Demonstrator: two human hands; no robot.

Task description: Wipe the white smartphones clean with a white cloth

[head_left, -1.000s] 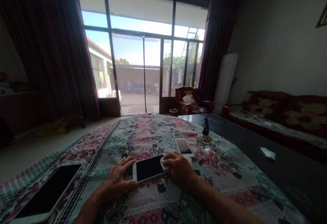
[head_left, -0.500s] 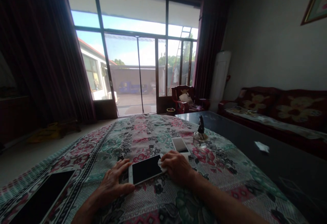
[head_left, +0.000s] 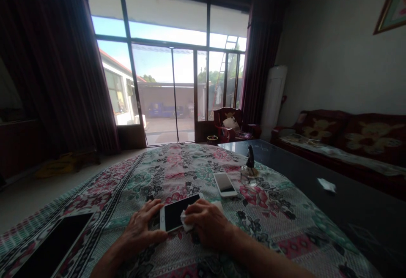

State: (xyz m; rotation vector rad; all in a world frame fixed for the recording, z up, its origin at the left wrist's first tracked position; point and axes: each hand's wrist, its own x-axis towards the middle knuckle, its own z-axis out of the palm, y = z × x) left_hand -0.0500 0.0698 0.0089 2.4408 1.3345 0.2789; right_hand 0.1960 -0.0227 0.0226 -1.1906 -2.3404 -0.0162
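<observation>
A white tablet [head_left: 174, 214] with a dark screen and a button at its left end lies flat on a flowered cloth [head_left: 152, 252]. My left hand [head_left: 142, 223] grips the tablet's left end, thumb at the near corner and fingers at the far one. Pinched in my right hand [head_left: 207, 223] is a crumpled white tissue [head_left: 186, 220], pressed on the screen's near right part; this hand hides the tablet's right end. Just beyond it lies a smaller white phone [head_left: 225, 184]. Another white bit, perhaps more tissue, shows behind my right knuckles.
A larger dark-screened tablet [head_left: 53, 246] lies at the near left. A small dark figurine on a clear base [head_left: 250, 170] stands past the phone. To the right is a dark glossy table [head_left: 298, 176] with a crumpled white tissue [head_left: 326, 185], then a red sofa [head_left: 345, 136].
My right hand has slid left and toward me across the screen with the tissue, uncovering the small phone's near end. My left hand has stayed in place.
</observation>
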